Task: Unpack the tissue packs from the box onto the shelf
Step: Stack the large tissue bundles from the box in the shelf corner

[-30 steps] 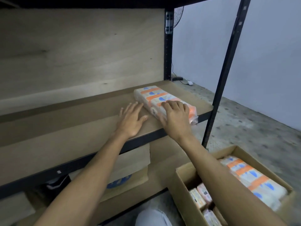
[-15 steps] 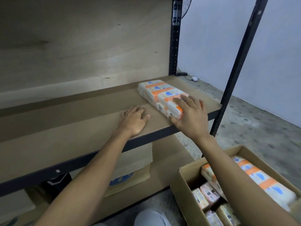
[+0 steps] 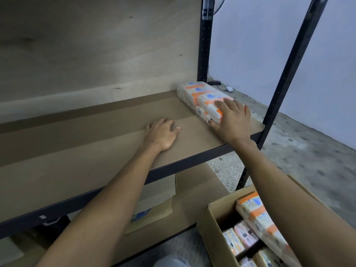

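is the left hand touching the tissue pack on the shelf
No, the left hand rests on the shelf board, apart from the tissue pack under the right hand.

I logged a fan (image 3: 218, 5), cut off at the top edge, against a pale wall (image 3: 260, 45). On the speckled concrete floor (image 3: 308, 151) by that wall lay a small black block (image 3: 214, 83) and a white puck (image 3: 229, 89), with a thin cable beside them. Low centre, a cardboard sheet (image 3: 158, 199) showed a blue print, partly hidden.
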The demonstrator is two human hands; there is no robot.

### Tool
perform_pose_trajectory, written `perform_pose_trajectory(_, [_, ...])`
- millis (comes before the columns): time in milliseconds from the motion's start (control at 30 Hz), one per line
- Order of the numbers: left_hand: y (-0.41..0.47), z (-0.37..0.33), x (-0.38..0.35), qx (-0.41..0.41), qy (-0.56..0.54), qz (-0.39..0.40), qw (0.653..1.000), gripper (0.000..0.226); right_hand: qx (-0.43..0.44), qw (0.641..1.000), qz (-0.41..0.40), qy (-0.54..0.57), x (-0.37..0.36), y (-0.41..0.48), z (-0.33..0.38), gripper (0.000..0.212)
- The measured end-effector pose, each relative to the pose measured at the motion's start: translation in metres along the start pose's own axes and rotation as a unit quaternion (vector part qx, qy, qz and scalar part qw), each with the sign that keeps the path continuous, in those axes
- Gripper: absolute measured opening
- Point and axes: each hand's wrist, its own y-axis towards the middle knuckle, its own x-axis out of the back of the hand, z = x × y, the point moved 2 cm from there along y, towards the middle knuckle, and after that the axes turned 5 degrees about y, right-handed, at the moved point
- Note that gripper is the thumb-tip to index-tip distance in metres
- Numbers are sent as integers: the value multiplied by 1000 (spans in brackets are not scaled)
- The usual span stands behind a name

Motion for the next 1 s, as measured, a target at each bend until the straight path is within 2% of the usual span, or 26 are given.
perform_pose_trajectory(600, [7,1,-10,-8,19,-41,999,52,19,1000,-4,5,-47,75,-32,56])
perform_pose_trajectory(1000, [5,-1,-9,-7,22,-54,998,50,14,1000,-3,22,-54,81,-34,59])
